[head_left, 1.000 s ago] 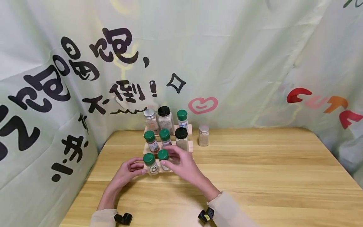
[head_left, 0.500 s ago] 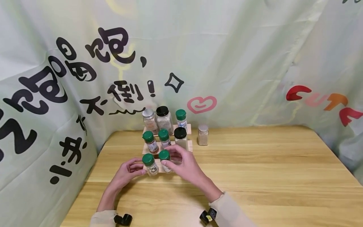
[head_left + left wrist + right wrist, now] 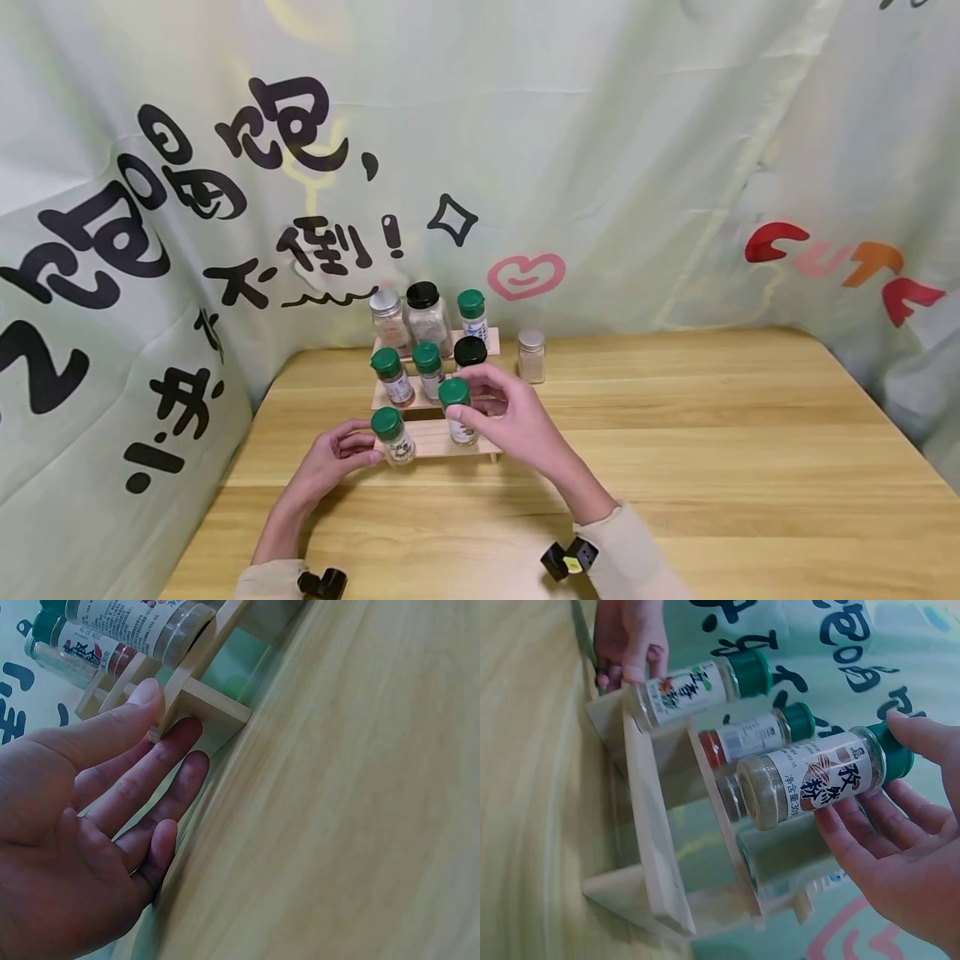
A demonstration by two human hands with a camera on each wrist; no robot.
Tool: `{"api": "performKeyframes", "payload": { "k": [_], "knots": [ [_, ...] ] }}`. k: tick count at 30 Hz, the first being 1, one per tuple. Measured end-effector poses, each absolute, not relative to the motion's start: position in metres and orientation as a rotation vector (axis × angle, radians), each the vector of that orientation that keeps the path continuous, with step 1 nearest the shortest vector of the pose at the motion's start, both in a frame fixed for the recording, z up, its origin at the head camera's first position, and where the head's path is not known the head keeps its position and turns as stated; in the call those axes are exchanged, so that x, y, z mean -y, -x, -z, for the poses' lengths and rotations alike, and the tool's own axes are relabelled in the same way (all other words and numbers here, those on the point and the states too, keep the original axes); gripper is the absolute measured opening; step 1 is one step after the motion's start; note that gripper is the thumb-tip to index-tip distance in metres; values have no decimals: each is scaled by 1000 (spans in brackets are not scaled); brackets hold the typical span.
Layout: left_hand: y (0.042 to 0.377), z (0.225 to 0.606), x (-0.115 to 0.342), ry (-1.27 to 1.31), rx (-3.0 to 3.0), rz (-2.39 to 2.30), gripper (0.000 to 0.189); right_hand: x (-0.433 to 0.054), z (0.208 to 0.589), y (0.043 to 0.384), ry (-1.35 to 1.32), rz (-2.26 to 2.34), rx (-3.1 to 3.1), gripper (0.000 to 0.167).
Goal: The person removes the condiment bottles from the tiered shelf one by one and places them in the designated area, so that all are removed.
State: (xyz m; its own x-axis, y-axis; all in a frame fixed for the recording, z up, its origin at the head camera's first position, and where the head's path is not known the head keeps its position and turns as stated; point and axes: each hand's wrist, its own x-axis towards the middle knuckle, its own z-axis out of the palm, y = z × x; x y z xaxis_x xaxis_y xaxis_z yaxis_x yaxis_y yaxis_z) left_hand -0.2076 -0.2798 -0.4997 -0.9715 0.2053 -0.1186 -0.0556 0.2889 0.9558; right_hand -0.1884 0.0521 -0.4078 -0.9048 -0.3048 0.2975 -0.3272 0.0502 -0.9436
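Observation:
My right hand [image 3: 521, 417] holds a small spice jar [image 3: 817, 776] by its green cap, thumb on one side and fingers on the other. In the right wrist view, the jar's base is raised off the front step of the wooden spice rack [image 3: 656, 825]. At the rack's left end, my left hand [image 3: 333, 458] grips the front step between thumb and fingers. Beside it stands another green-capped spice jar [image 3: 397, 446] on that same step. Behind, the middle step bears two green-capped jars [image 3: 393, 379] and a black-capped jar [image 3: 470, 350], partly hidden by my right hand.
On the top step are a silver-capped jar [image 3: 392, 321], a large black-capped jar [image 3: 430, 321] and a green-capped one [image 3: 473, 315]. A separate silver-capped jar [image 3: 532, 358] stands on the wooden table [image 3: 712, 450] right of the rack. A printed curtain [image 3: 637, 167] hangs behind.
My right hand has moved the spice jar rightward along the front step and raised it, widening the gap to its neighbour. My left hand stays at the rack's end.

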Motion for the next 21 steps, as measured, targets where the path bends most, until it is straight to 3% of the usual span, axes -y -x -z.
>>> {"api": "performKeyframes", "payload": {
  "k": [21],
  "knots": [
    [207,500,281,-133,-2346,-1739,57,-97,398,203,-560,-1992,2222,35]
  ]
}}
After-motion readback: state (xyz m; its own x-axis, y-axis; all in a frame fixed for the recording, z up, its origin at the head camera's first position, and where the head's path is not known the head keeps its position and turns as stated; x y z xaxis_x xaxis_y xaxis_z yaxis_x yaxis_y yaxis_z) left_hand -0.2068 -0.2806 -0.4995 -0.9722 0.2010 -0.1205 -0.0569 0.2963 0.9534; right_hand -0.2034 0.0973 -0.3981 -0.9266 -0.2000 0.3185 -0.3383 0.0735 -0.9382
